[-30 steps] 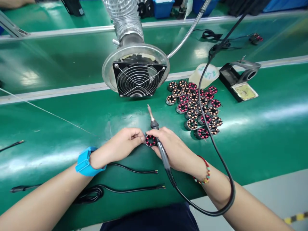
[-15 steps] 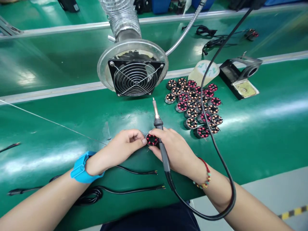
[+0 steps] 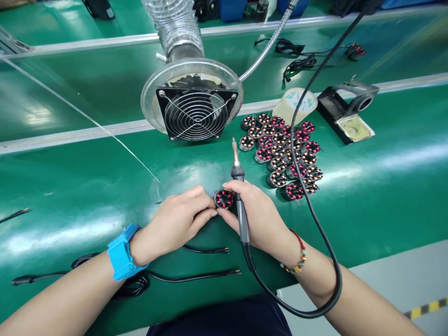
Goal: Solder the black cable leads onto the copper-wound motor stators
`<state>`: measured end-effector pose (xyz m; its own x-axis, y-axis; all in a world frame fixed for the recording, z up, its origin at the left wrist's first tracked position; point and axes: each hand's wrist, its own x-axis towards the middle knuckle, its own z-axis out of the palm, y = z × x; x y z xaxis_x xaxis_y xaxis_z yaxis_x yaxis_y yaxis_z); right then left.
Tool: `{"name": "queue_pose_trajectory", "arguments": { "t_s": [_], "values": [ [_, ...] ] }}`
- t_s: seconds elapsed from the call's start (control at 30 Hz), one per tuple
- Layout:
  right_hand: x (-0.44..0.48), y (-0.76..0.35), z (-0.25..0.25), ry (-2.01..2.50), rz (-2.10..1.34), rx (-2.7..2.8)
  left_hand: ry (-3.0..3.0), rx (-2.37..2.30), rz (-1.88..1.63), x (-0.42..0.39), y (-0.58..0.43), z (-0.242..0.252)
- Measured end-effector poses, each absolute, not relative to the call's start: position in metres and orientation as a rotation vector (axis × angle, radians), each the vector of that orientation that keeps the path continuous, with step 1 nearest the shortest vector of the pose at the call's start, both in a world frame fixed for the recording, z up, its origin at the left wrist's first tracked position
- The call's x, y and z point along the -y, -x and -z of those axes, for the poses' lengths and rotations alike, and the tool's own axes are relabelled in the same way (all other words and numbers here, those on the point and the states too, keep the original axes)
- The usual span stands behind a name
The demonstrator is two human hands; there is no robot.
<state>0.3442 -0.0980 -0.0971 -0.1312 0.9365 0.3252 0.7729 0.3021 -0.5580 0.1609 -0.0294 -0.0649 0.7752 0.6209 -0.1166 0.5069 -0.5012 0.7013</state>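
A small round motor stator (image 3: 224, 199) with red windings is held just above the green bench, between the thumb and index finger of my right hand (image 3: 257, 210). That same hand also has a soldering iron (image 3: 242, 217) lying across its fingers, the metal tip pointing up and away from the stator. My left hand (image 3: 182, 212), with a blue wrist strap (image 3: 124, 254), is closed in a pinch at the stator's lower left edge; what lies between its fingertips is too small to make out. A thin solder wire (image 3: 122, 148) runs from the upper left down towards my left hand.
Several stators (image 3: 278, 150) with red or copper windings stand grouped at the right, behind the iron's cable (image 3: 324, 228). A fume extractor fan (image 3: 196, 114) hangs ahead. An iron stand (image 3: 345, 109) sits at the back right. Black cables (image 3: 189, 278) with bared ends lie nearest me.
The stator and soldering iron have shifted slightly right. My left hand's fingertips have moved from the stator's left side to its lower left edge. The solder wire has swung higher.
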Motion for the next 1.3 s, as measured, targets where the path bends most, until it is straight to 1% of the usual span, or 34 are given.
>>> {"name": "queue_pose_trajectory", "arguments": {
  "t_s": [0.1, 0.23, 0.47, 0.63, 0.8, 0.87, 1.0, 1.13, 1.2, 1.3],
  "values": [
    [0.098, -0.344, 0.098, 1.501, -0.332, 2.014, -2.190, -0.812, -0.175, 0.027, -0.162, 0.067],
    [0.097, -0.344, 0.098, 1.485, -0.356, 2.115, -1.968, -0.872, -0.166, 0.024, -0.162, 0.071],
    [0.096, -0.345, 0.095, 1.477, -0.392, 2.043, -1.626, -1.208, -0.313, 0.014, -0.162, 0.066],
    [0.096, -0.345, 0.097, 1.429, -0.387, 2.095, -1.695, -1.007, -0.220, 0.015, -0.165, 0.067],
    [0.098, -0.346, 0.098, 1.407, -0.425, 2.102, -1.748, -1.146, -0.334, 0.016, -0.163, 0.072],
    [0.098, -0.345, 0.098, 1.397, -0.448, 2.103, -1.766, -1.127, -0.344, 0.016, -0.163, 0.073],
    [0.097, -0.346, 0.097, 1.380, -0.480, 2.135, -1.780, -0.999, -0.216, 0.014, -0.165, 0.071],
    [0.095, -0.353, 0.094, 1.451, -0.553, 2.179, -1.797, -1.056, -0.160, 0.015, -0.162, 0.068],
    [0.094, -0.359, 0.092, 1.484, -0.550, 2.179, -1.917, -1.006, -0.026, 0.020, -0.157, 0.066],
    [0.093, -0.366, 0.087, 1.484, -0.553, 2.142, -2.197, -0.703, 0.303, 0.034, -0.152, 0.062]
  ]
}}
